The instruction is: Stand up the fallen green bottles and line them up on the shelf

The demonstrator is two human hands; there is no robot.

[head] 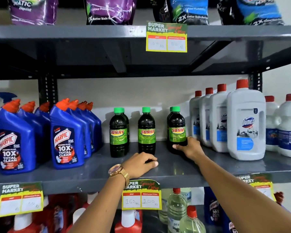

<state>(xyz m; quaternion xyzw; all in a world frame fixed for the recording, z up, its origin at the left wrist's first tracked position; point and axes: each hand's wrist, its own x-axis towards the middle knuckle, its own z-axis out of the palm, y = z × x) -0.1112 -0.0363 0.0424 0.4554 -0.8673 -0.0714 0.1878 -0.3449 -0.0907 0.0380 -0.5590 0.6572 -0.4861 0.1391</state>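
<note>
On the grey shelf [91, 175], three green bottles [118, 132] are seen upright in a row. The middle bottle [146, 130] is gripped at its base by the left hand [139, 163]. The right bottle [177, 130] is clasped low by the right hand [190, 147].

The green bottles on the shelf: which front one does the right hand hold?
The rightmost green bottle, beside the white bottles. The right hand wraps its base; the left hand is at the middle bottle.
</note>
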